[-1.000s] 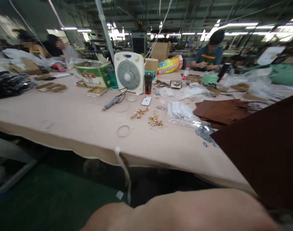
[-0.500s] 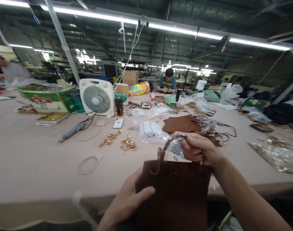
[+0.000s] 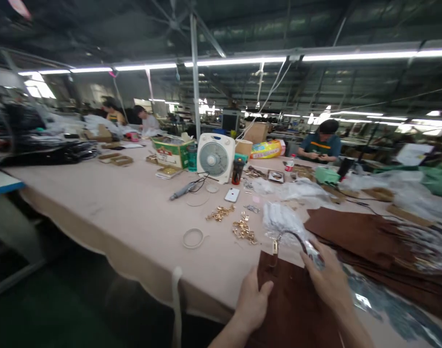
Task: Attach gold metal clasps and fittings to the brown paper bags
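Brown leather bag panel [image 3: 293, 309] at the near edge of the bench [image 3: 134, 212], held upright against it; curved handle [image 3: 289, 237] already fixed at its top, a gold fitting [image 3: 275, 247] at the left end; the right end is hidden, so how much fitting is left I cannot tell. Left hand [image 3: 252, 304] grips the panel's left edge, thumb across the front, fingers behind; right hand [image 3: 328, 280] lies over the top right corner, fingers curled about the handle's wrapped end. Beyond: gold hardware [image 3: 243, 231] in loose heaps, a tape ring [image 3: 193, 238], a phone [image 3: 231, 195], a small fan [image 3: 215, 158]; more brown panels [image 3: 355, 232] stacked to the right; another person [image 3: 320, 145] seated at the far side. Against half a second back: the panel sits further right and lower, and the right hand has slid from the handle's arch down to its end.
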`<state>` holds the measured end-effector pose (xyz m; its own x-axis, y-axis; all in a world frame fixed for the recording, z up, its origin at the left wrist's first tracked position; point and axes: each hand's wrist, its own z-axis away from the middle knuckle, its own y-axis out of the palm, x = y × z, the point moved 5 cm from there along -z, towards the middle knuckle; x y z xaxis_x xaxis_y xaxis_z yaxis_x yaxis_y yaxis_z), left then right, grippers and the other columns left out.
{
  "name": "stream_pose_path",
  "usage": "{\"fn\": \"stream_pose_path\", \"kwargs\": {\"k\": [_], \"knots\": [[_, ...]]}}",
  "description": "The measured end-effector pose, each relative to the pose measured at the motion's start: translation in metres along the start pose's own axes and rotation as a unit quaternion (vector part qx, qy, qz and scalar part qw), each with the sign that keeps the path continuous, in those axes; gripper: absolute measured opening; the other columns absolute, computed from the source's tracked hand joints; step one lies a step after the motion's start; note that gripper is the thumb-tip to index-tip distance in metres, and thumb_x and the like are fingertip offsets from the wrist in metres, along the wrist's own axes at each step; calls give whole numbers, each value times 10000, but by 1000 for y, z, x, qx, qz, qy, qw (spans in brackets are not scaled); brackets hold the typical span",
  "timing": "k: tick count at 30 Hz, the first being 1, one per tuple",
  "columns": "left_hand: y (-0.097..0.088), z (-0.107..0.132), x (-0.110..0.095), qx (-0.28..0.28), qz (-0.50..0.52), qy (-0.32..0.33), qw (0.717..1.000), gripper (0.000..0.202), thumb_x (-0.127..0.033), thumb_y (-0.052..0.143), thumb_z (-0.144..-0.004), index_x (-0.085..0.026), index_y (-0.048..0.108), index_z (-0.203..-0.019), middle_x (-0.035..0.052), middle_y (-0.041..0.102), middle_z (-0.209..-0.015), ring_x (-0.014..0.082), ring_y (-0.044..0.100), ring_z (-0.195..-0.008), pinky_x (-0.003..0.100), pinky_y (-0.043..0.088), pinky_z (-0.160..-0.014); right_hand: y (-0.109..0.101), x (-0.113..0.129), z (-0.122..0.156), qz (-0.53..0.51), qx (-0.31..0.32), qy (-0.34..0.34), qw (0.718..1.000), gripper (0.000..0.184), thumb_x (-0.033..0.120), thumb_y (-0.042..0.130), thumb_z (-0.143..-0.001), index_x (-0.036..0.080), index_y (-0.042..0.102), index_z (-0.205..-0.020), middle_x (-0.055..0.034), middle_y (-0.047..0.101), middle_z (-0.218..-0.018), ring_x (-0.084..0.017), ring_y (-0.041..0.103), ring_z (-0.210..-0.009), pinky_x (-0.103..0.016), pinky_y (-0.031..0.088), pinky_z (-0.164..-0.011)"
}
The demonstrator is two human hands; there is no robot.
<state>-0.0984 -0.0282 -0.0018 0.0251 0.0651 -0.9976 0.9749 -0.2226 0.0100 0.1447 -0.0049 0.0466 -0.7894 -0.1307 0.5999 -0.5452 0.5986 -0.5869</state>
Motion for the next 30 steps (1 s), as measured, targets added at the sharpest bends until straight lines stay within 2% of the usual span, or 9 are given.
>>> {"fn": "stream_pose_path", "kwargs": {"k": [4, 7, 12, 15, 18, 20, 23, 26, 30], "knots": [[0, -7, 9, -15, -69, -5, 997, 428, -188, 618, -809, -204, 680, -1232, 51, 739, -1198, 270, 658, -1143, 366, 492, -1024, 28, -11, 26, -53, -16, 56, 997, 562, 635, 555, -903, 203, 677, -1241, -144, 693, -1259, -323, 691, -1085, -480, 525, -1016], [1, -9, 12, -10, -135, 4, 991, 496, -218, 620, -831, -214, 629, -1327, 66, 702, -1271, 281, 618, -1199, 386, 466, -1070, 42, -12, 42, -83, -6, 68, 994, 522, 615, 561, -902, 220, 701, -1215, -120, 710, -1253, -299, 709, -1083, -431, 536, -1013], [-4, -7, 14, -20, -281, 18, 959, 669, -186, 669, -755, -192, 572, -1417, 105, 445, -1579, 326, 330, -1475, 457, 256, -1264, 64, -29, 57, -110, 50, 143, 982, 496, 610, 608, -856, 246, 751, -1161, -78, 788, -1133, -276, 772, -943, -352, 610, -861], [-13, -14, 15, -30, -288, 60, 955, 550, -146, 613, -791, -215, 614, -1336, 95, 506, -1499, 284, 398, -1419, 425, 313, -1237, 70, -31, 59, -117, 89, 132, 980, 443, 593, 633, -843, 264, 783, -1098, -50, 808, -1074, -273, 780, -921, -343, 618, -866], [-40, -33, 17, -114, -280, 80, 950, 430, -134, 551, -850, -191, 612, -1272, 115, 596, -1328, 263, 493, -1309, 411, 379, -1182, 65, -25, 57, -107, 82, 106, 985, 407, 585, 637, -851, 271, 801, -1051, -46, 808, -1079, -290, 765, -992, -350, 606, -909], [-61, -51, 19, -166, -283, 75, 942, 385, -143, 536, -873, -166, 597, -1252, 130, 610, -1270, 264, 530, -1257, 413, 409, -1147, 61, -22, 56, -107, 74, 125, 984, 418, 592, 625, -862, 265, 802, -1055, -44, 811, -993, -278, 770, -907, -339, 611, -861], [-82, -81, 21, -182, -317, 70, 928, 376, -138, 535, -870, -154, 581, -1243, 139, 610, -1247, 270, 554, -1232, 407, 440, -1102, 57, -20, 55, -126, 66, 153, 978, 433, 593, 617, -876, 243, 798, -1054, -36, 787, -841, -243, 747, -754, -309, 605, -765], [-89, -108, 21, -177, -365, 67, 912, 369, -130, 562, -851, -172, 588, -1217, 121, 618, -1216, 264, 580, -1196, 385, 459, -1064, 57, -18, 56, -154, 68, 153, 974, 428, 577, 601, -903, 226, 791, -1057, -39, 769, -805, -230, 722, -703, -305, 594, -713], [-89, -131, 20, -188, -397, 61, 896, 289, -248, 555, -952, -178, 596, -1230, 125, 602, -1250, 264, 587, -1169, 380, 472, -1024, 60, -16, 56, -159, 64, 141, 975, 392, 551, 602, -917, 234, 792, -1047, -60, 794, -969, -246, 745, -836, -321, 602, -790]]}}
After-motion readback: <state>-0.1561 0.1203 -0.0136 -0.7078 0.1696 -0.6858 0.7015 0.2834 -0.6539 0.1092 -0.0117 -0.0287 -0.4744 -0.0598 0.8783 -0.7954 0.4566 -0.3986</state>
